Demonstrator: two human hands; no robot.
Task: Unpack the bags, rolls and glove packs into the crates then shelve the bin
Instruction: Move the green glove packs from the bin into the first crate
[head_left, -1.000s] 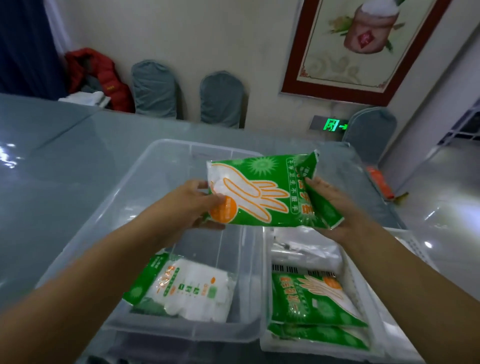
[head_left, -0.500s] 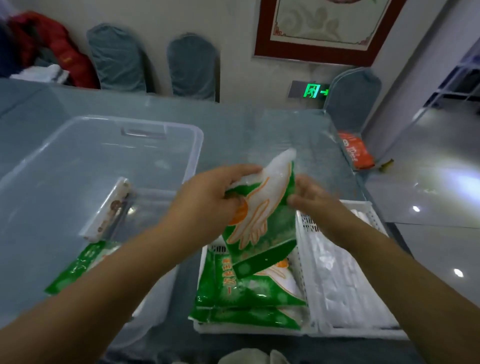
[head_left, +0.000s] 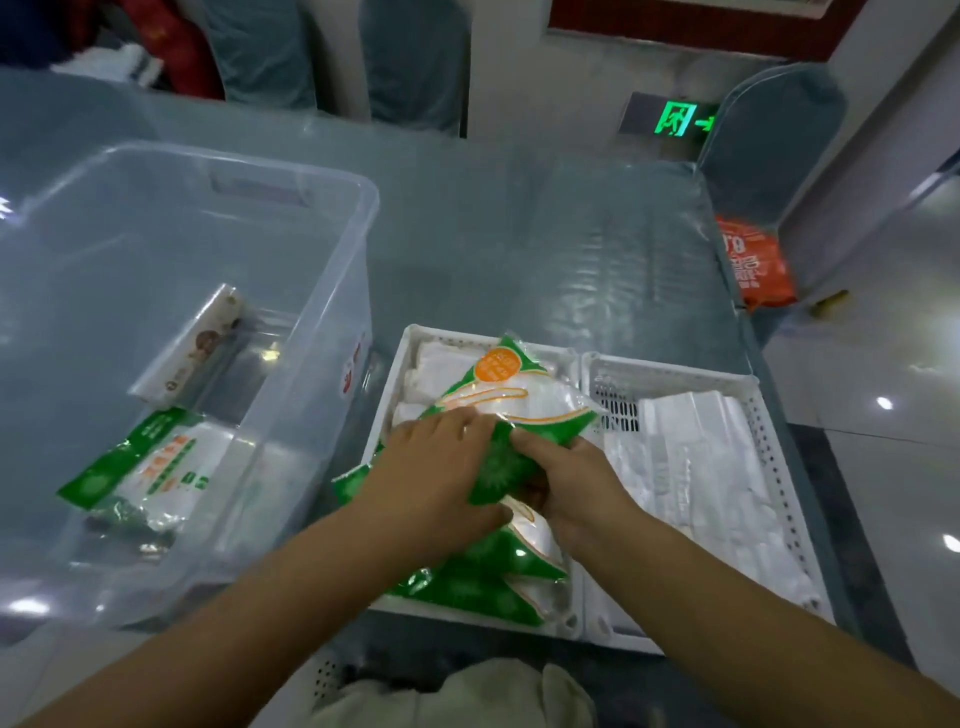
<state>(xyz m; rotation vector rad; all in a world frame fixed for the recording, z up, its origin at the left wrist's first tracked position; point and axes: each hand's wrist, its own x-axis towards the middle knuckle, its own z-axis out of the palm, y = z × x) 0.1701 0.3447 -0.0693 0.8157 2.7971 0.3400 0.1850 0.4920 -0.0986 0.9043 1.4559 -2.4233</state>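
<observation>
A green and white glove pack (head_left: 511, 410) lies tilted on top of other green glove packs (head_left: 483, 577) in the left white crate (head_left: 410, 353). My left hand (head_left: 436, 478) lies over its near left part with the fingers laid across it. My right hand (head_left: 566, 478) holds its near right edge, fingers curled under the pack. The right white crate (head_left: 758, 415) holds white plastic bags (head_left: 701, 467). The clear bin (head_left: 322, 291) at the left holds one more glove pack (head_left: 150, 462) and a long boxed roll (head_left: 192, 348).
Everything stands on a grey table (head_left: 545, 234) whose right edge runs close by the right crate. Covered chairs (head_left: 415, 57) line the far side. An orange bag (head_left: 753, 260) lies on the floor to the right. A pale cloth (head_left: 467, 696) sits at the near edge.
Both hands have carried the glove pack from above the bin rightward and down into the left crate, onto the other packs. The view has tipped downward.
</observation>
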